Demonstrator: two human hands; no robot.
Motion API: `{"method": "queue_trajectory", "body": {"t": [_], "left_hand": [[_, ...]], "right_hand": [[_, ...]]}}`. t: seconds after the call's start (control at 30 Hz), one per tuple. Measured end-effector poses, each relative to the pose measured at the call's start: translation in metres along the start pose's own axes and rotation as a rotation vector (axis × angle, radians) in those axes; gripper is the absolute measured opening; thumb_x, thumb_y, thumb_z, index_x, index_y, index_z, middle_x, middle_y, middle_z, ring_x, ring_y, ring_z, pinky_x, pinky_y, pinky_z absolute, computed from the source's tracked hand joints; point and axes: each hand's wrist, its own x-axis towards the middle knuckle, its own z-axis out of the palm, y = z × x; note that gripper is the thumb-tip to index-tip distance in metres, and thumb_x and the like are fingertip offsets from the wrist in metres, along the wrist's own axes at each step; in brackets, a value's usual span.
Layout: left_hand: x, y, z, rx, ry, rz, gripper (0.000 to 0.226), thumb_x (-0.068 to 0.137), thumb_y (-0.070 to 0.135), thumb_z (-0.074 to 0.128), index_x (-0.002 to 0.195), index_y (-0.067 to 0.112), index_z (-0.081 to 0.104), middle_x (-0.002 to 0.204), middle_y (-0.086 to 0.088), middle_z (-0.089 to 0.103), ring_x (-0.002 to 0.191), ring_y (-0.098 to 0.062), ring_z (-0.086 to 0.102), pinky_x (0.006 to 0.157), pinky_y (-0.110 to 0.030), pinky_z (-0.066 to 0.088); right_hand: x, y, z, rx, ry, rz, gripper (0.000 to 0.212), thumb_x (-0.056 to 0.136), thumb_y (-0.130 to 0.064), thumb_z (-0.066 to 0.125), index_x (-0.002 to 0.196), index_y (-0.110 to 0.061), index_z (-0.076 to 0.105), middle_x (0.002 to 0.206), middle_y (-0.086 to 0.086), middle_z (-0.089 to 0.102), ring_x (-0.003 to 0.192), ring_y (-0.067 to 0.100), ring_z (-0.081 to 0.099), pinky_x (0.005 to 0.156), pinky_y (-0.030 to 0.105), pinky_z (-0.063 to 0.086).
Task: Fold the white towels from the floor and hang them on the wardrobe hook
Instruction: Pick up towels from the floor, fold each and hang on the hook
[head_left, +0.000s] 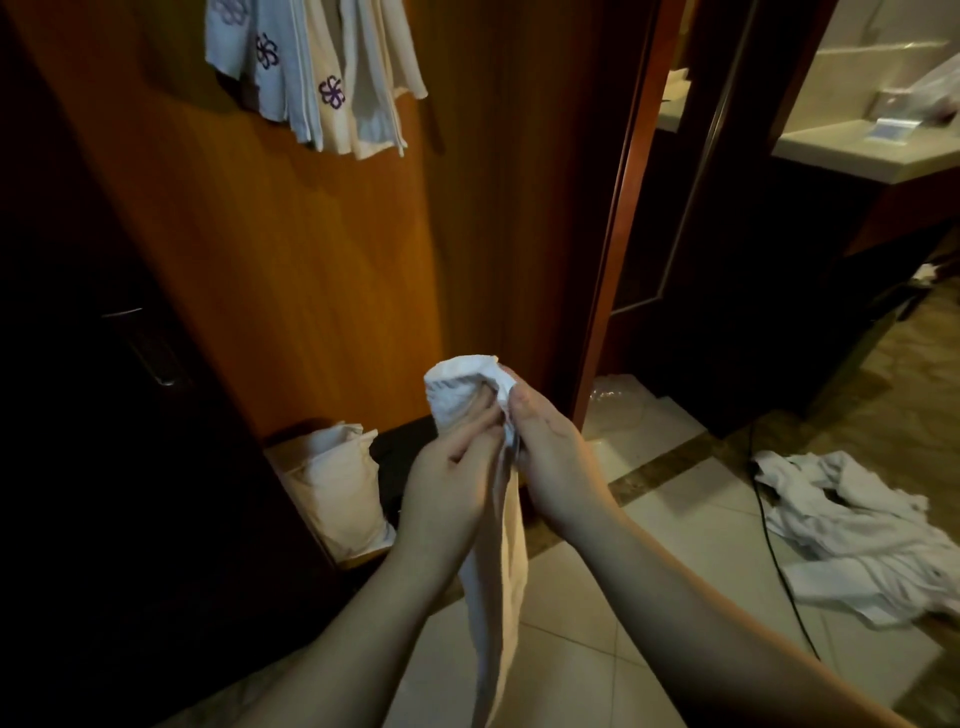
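A white towel (496, 571) hangs long and narrow from both hands in front of the wooden wardrobe panel (291, 249). My left hand (447, 483) pinches its bunched top from the left. My right hand (550, 452) grips the same top from the right, thumb pressed on the cloth. Several white towels with purple flower marks (317, 78) hang high on the panel; the hook itself is hidden. A heap of white towels (852, 540) lies on the tiled floor at the right.
A cream cushion (337, 483) leans at the wardrobe's foot. A dark door with a metal handle (156, 364) stands at the left. A black cable (769, 540) runs across the tiles by the heap. A doorway (644, 208) and a pale counter (872, 150) lie to the right.
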Motion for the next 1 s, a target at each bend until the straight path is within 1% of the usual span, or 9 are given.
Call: {"method": "queue_trajectory", "body": {"t": [0.07, 0.17, 0.3, 0.47, 0.6, 0.67, 0.77, 0.9, 1.0], "left_hand": [[-0.002, -0.002, 0.000, 0.136, 0.011, 0.105, 0.037, 0.103, 0.021, 0.049, 0.138, 0.029, 0.057, 0.146, 0.010, 0.054, 0.135, -0.003, 0.048, 0.106, -0.015, 0.040], [0.000, 0.001, -0.002, 0.078, -0.019, 0.161, 0.043, 0.102, 0.015, 0.047, 0.142, 0.028, 0.052, 0.151, 0.011, 0.048, 0.136, 0.008, 0.041, 0.109, -0.013, 0.037], [0.003, 0.006, -0.014, -0.006, -0.045, 0.269, 0.043, 0.098, -0.001, 0.046, 0.123, 0.028, 0.065, 0.142, 0.014, 0.057, 0.132, 0.004, 0.048, 0.111, -0.020, 0.040], [0.021, 0.012, -0.047, 0.274, 0.216, 0.496, 0.041, 0.090, 0.021, 0.058, 0.119, 0.051, 0.056, 0.124, 0.039, 0.048, 0.123, 0.009, 0.045, 0.090, -0.007, 0.042], [0.044, 0.005, -0.077, 0.744, -0.047, 0.336, 0.030, 0.086, 0.057, 0.059, 0.115, 0.049, 0.055, 0.105, 0.031, 0.047, 0.111, -0.007, 0.038, 0.084, -0.024, 0.034], [0.049, 0.005, -0.092, 0.913, -0.081, 0.455, 0.022, 0.088, 0.039, 0.071, 0.109, 0.033, 0.067, 0.098, 0.017, 0.056, 0.108, -0.021, 0.047, 0.087, -0.034, 0.031], [0.054, 0.015, -0.109, 1.154, 0.004, 0.831, 0.012, 0.081, 0.017, 0.075, 0.093, 0.017, 0.073, 0.084, 0.001, 0.070, 0.095, -0.023, 0.055, 0.085, -0.040, 0.028], [0.059, 0.042, -0.118, 1.223, 0.031, 0.959, 0.021, 0.085, 0.033, 0.056, 0.093, 0.020, 0.070, 0.085, 0.005, 0.070, 0.095, -0.026, 0.049, 0.083, -0.041, 0.026], [0.056, 0.052, -0.107, 1.025, 0.111, 0.806, 0.020, 0.093, 0.026, 0.057, 0.108, 0.018, 0.068, 0.094, 0.009, 0.055, 0.098, -0.022, 0.051, 0.086, -0.042, 0.034]], "right_hand": [[0.000, -0.003, -0.001, -0.043, -0.015, -0.029, 0.038, 0.095, -0.068, 0.038, 0.132, -0.065, 0.043, 0.135, -0.031, 0.057, 0.126, -0.011, 0.050, 0.105, 0.015, 0.042], [0.002, -0.007, -0.005, -0.134, 0.003, -0.081, 0.027, 0.099, -0.059, 0.045, 0.120, -0.076, 0.045, 0.120, -0.042, 0.059, 0.115, -0.018, 0.053, 0.087, 0.001, 0.042], [0.008, -0.010, -0.021, -0.123, 0.101, -0.072, 0.024, 0.097, -0.062, 0.046, 0.109, -0.055, 0.066, 0.105, -0.025, 0.073, 0.099, -0.006, 0.067, 0.081, 0.021, 0.050], [0.022, -0.023, -0.042, -0.276, 0.142, -0.111, 0.047, 0.083, -0.079, 0.042, 0.092, -0.039, 0.065, 0.077, -0.006, 0.069, 0.065, 0.003, 0.063, 0.059, 0.023, 0.048], [0.029, -0.031, -0.063, -0.276, 0.151, -0.129, 0.040, 0.085, -0.074, 0.049, 0.094, -0.039, 0.067, 0.088, -0.003, 0.072, 0.076, 0.009, 0.069, 0.071, 0.032, 0.056], [0.031, -0.036, -0.076, -0.293, 0.148, -0.139, 0.032, 0.089, -0.068, 0.052, 0.095, -0.041, 0.069, 0.091, -0.005, 0.073, 0.080, 0.009, 0.070, 0.075, 0.037, 0.055], [0.030, -0.038, -0.091, -0.431, 0.130, -0.155, 0.027, 0.093, -0.068, 0.047, 0.094, -0.050, 0.067, 0.090, -0.018, 0.072, 0.081, -0.001, 0.067, 0.069, 0.026, 0.047], [0.029, -0.038, -0.101, -0.392, 0.207, -0.165, 0.042, 0.081, -0.084, 0.046, 0.096, -0.052, 0.068, 0.091, -0.019, 0.073, 0.080, 0.001, 0.068, 0.071, 0.029, 0.051], [0.029, -0.041, -0.102, -0.298, 0.250, -0.190, 0.045, 0.078, -0.087, 0.050, 0.098, -0.051, 0.069, 0.092, -0.016, 0.074, 0.082, 0.003, 0.071, 0.071, 0.028, 0.052]]}}
